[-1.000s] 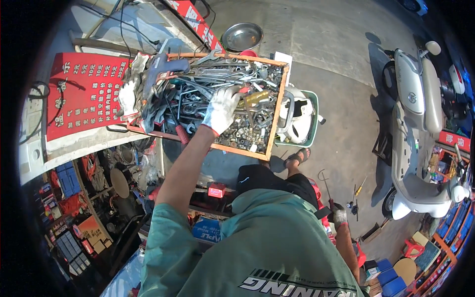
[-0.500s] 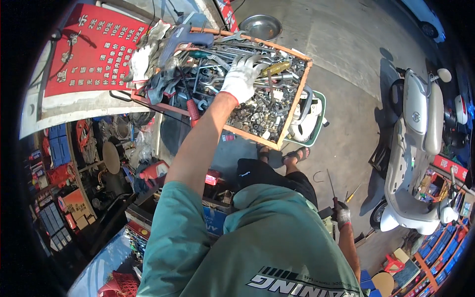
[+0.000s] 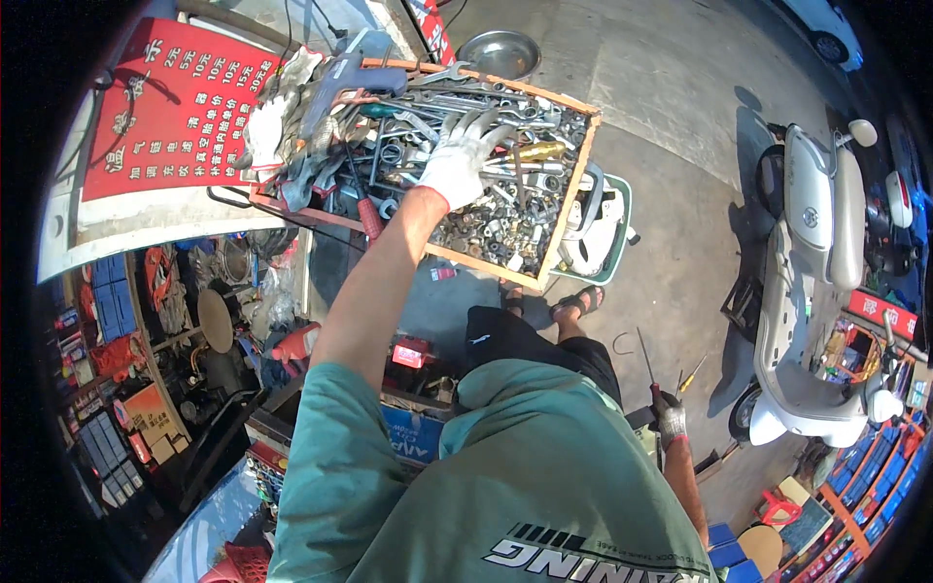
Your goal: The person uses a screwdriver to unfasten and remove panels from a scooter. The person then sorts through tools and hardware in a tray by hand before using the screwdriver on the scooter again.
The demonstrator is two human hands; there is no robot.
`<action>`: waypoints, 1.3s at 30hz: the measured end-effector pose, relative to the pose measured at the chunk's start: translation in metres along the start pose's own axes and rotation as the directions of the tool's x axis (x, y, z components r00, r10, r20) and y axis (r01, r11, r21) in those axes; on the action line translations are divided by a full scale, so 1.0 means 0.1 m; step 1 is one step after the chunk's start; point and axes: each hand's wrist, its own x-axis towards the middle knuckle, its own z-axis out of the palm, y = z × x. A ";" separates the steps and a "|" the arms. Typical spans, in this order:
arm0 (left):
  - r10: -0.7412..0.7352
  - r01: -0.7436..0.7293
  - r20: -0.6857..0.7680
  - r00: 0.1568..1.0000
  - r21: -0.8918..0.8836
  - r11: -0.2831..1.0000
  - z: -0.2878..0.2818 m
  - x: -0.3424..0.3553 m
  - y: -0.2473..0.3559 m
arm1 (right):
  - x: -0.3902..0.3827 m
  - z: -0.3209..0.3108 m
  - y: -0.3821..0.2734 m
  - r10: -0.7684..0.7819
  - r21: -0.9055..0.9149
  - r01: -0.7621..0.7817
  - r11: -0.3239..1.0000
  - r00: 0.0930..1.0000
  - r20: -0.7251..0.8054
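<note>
Left hand [image 3: 459, 160]: white-gloved, fingers spread over wrenches [image 3: 416, 123] in wood-framed tray [image 3: 491, 270]; palm side hidden, cannot tell what it contacts. Amber-handled screwdriver [image 3: 538, 153] lies in tray, just beside left fingertips. Right hand [image 3: 671, 418]: gloved, low at person's right, closed around handle of long-shafted tool [image 3: 648, 363], shaft pointing away from body.

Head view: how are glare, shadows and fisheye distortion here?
Head view: the left hand is sunlit, its white glove very bright; head view: the white scooter casts a hard dark shadow on the concrete floor; head view: the lower-left shelves are dim and bend toward the black rim; head view: the right hand is too small for finger detail.
</note>
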 end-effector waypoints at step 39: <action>-0.307 0.247 -0.410 0.859 -0.194 0.949 0.35 0.19 0.02 | -1.19 1.03 -2.91 -0.784 -0.484 0.811 0.329 0.520 0.338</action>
